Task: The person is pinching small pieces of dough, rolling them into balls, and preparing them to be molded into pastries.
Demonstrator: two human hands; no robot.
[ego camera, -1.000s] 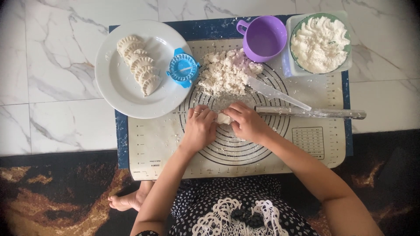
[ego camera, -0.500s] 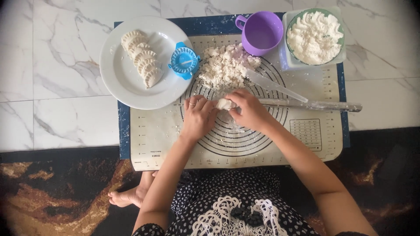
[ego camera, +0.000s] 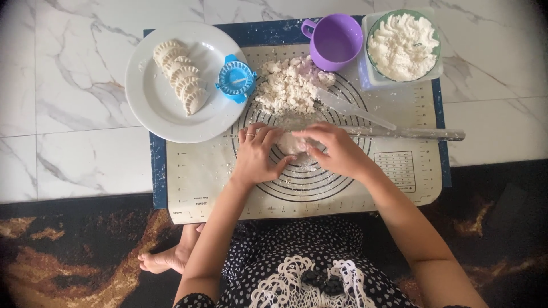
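Note:
My left hand (ego camera: 258, 153) and my right hand (ego camera: 335, 149) press together around a small lump of white dough (ego camera: 292, 142) on the round markings of a pastry mat (ego camera: 200, 171). Both hands curl over the lump, so most of it is hidden. Just beyond my fingers lies a crumbly pile of dough (ego camera: 290, 86). A clear rolling pin (ego camera: 411, 133) lies across the mat, touching my right hand's far side.
A white plate (ego camera: 160, 108) at the left holds several folded dumplings (ego camera: 181, 84). A blue dumpling press (ego camera: 236, 78) rests on the plate's rim. A purple cup (ego camera: 335, 41), a bowl of white filling (ego camera: 403, 47) and a clear scraper (ego camera: 354, 109) sit at the back.
My hands have stayed on the mat's centre and closed tighter over the dough lump. The view has shifted slightly.

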